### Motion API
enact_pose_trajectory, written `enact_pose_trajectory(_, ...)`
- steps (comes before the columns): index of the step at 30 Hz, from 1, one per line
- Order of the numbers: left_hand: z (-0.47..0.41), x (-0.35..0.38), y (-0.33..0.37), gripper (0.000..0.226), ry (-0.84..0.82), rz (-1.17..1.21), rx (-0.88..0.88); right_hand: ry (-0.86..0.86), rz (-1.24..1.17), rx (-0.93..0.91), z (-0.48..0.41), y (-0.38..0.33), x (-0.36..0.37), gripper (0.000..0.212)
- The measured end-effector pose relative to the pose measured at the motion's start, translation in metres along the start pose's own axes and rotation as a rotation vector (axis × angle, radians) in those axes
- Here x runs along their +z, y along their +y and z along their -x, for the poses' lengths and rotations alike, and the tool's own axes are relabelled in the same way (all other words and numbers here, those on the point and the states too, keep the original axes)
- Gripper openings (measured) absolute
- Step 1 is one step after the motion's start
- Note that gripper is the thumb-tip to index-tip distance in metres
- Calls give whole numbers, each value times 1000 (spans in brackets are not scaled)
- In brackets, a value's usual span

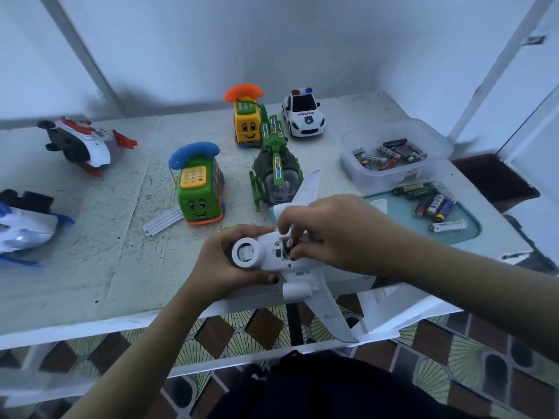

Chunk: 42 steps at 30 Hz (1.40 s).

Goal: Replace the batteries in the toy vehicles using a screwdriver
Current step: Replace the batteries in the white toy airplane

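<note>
Gripping the plane's (302, 281) nose, left hand (223, 261) fingers (242, 232) curl round it; right hand (329, 231) fingers pinch a battery (289, 243) in its belly.

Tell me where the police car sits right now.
In the head view, the police car stands near the far edge of the table, right of centre, right of the yellow phone bus and behind the green helicopter.

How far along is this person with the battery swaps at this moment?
Done: the plane lies belly-up with its battery hatch already open. In hand: the left hand grips the plane while the right hand pinches a battery at the hatch; going in or coming out, I cannot tell. Left: closing the hatch, and probably the police car and helicopter. No screwdriver shows.
</note>
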<state>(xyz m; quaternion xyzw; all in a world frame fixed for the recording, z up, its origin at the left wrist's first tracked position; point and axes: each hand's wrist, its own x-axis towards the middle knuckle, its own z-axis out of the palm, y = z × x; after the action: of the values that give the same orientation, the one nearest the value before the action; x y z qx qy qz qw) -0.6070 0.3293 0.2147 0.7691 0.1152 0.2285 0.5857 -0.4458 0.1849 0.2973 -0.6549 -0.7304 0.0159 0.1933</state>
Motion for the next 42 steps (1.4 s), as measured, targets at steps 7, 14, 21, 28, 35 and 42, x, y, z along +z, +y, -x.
enact_pose_trajectory(7, 1, -1, -3, 58, 2, 2, -10, 111, 178, -174, 10, 4, 17, 10)
enact_pose_trajectory(14, 1, -1, -4, 60, -1, -10, -13, 38, 125, -88, 11, 5, 23, 16)
enact_pose_trajectory(21, 1, -1, -5, 61, 8, -17, -22, 35, 131, -33, 7, 0, 22, 17)
enact_pose_trajectory(28, 2, -2, -5, 61, 11, -18, -30, -94, 188, -80, 14, -2, 18, 43)
enact_pose_trajectory(35, 2, -2, -4, 62, 19, -8, -55, 73, 124, -17, 28, 9, 11, 29)
enact_pose_trajectory(42, 2, -1, -1, 61, 10, 5, -57, 109, 282, -20, 32, 9, 4, 27)
